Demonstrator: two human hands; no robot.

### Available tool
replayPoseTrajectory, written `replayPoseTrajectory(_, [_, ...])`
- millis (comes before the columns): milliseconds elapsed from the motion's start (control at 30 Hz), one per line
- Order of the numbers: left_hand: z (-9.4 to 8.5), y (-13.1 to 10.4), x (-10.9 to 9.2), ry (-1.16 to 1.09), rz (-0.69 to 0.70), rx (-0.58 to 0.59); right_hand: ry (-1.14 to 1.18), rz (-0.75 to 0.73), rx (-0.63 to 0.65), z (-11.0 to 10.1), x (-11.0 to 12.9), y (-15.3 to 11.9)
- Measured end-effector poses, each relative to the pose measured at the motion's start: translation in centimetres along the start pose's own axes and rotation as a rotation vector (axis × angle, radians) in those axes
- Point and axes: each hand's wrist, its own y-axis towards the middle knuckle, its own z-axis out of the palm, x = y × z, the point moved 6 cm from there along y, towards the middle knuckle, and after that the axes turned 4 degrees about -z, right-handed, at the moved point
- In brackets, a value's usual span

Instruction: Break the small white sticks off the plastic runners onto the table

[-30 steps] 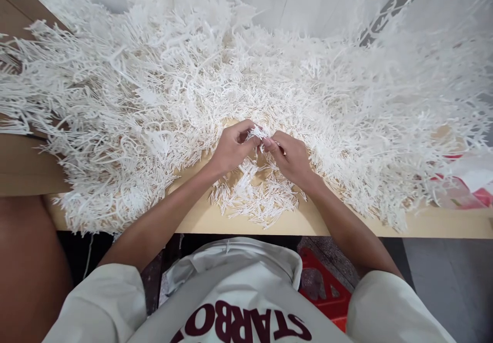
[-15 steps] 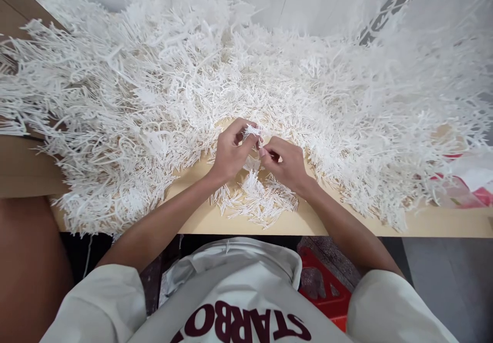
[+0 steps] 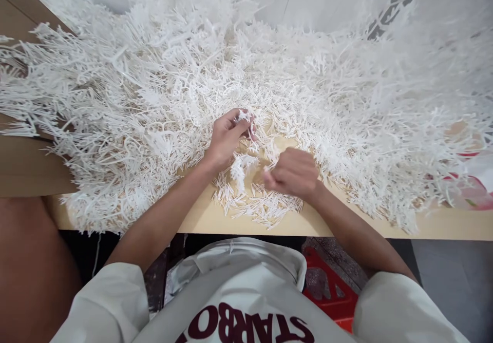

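Pinched in my left hand (image 3: 225, 136) is a small clump of thin white branched plastic pieces (image 3: 245, 117), its tips poking out above the thumb. My right hand (image 3: 296, 172) is apart from it, lower and to the right, back of the hand up and fingers curled in. Motion blurs its thumb side, and what the curled fingers hold, if anything, is hidden. Between the hands and below is a white bunch of such pieces (image 3: 240, 172). Short loose white sticks (image 3: 269, 208) lie scattered on the tan tabletop (image 3: 319, 226) near its front edge.
A large tangled heap of white branched plastic strands (image 3: 165, 81) spreads around the hands on the left, back and right. Cardboard (image 3: 31, 168) stands at the left, beside a bare limb (image 3: 31, 250). A pink-and-white plastic bag (image 3: 472, 186) lies at the right. A red stool (image 3: 333, 294) is below.
My right hand has drawn away from my left, down and to the right, and turned back up. My left hand has shifted slightly up and left, still pinching white pieces.
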Motion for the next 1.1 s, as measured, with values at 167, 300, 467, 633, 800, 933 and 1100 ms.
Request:
replayPoseTrajectory(167, [1.6, -1.2, 0.1, 0.074, 0.009, 0.127, -0.131, 0.584, 0.078, -0.5, -5.7, -1.5])
replayPoseTrajectory(300, [2.9, -2.0, -0.3, 0.091, 0.011, 0.271, -0.006, 0.699, 0.334, 1.0, -5.9, -1.6])
replayPoseTrajectory(467, [3.1, -2.3, -0.8, 0.13, 0.06, 0.326, 0.109, 0.656, 0.367, 1.4, -5.3, -1.3])
replayPoseTrajectory(633, [3.2, -2.9, -0.5, 0.272, 0.116, 0.273, -0.039, 0.375, 0.326, 0.9, -4.3, -1.1])
replayPoseTrajectory(800, [3.4, -3.5, -0.6, 0.293, 0.146, 0.228, -0.111, 0.233, 0.291, 0.6, -3.4, -0.8])
replayPoseTrajectory(933, [3.3, -3.1, -0.2, 0.211, 0.069, 0.275, -0.042, 0.403, 0.29, 0.8, -4.1, -1.1])
replayPoseTrajectory(1100, [3.1, -2.6, -0.2, 0.196, 0.043, 0.326, -0.015, 0.675, 0.148, 0.2, -5.9, -2.0])
